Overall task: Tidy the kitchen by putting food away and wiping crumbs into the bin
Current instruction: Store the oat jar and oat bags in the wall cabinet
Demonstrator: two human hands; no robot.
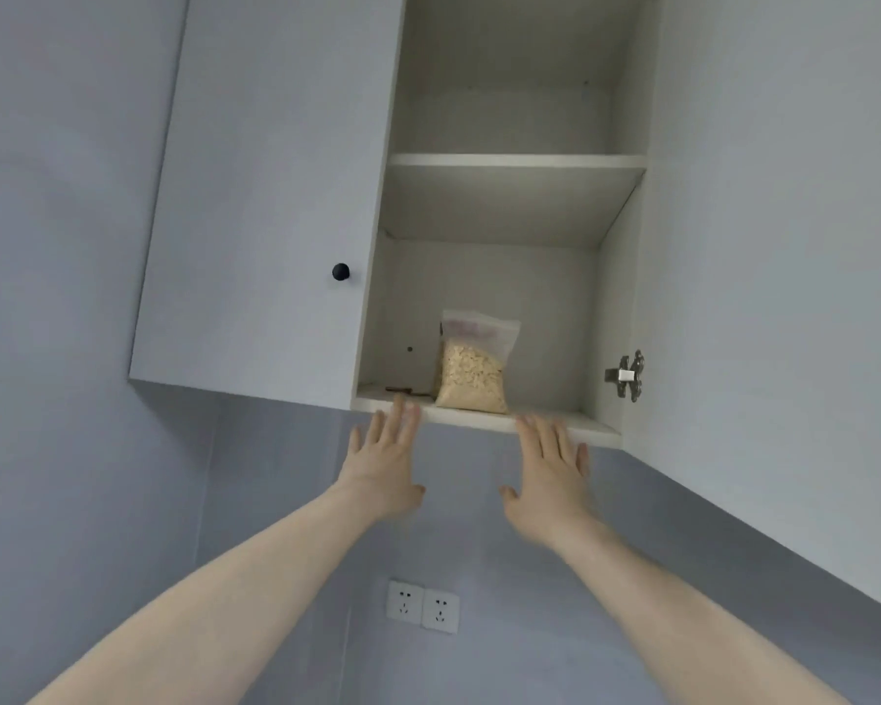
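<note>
Head view, looking up: zip bag of oats (471,371) is stood upright on bottom shelf (555,424) of wall cupboard, near the front edge for easy reach. Left hand (385,463) and right hand (548,478) are held flat below, fingers straight, nothing gripped.

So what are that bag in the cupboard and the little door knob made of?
The bag looks like thin clear plastic: the pale flakes inside show through, and its top is crinkled. The knob is matte black, round; metal or painted wood, the picture cannot settle which.
</note>
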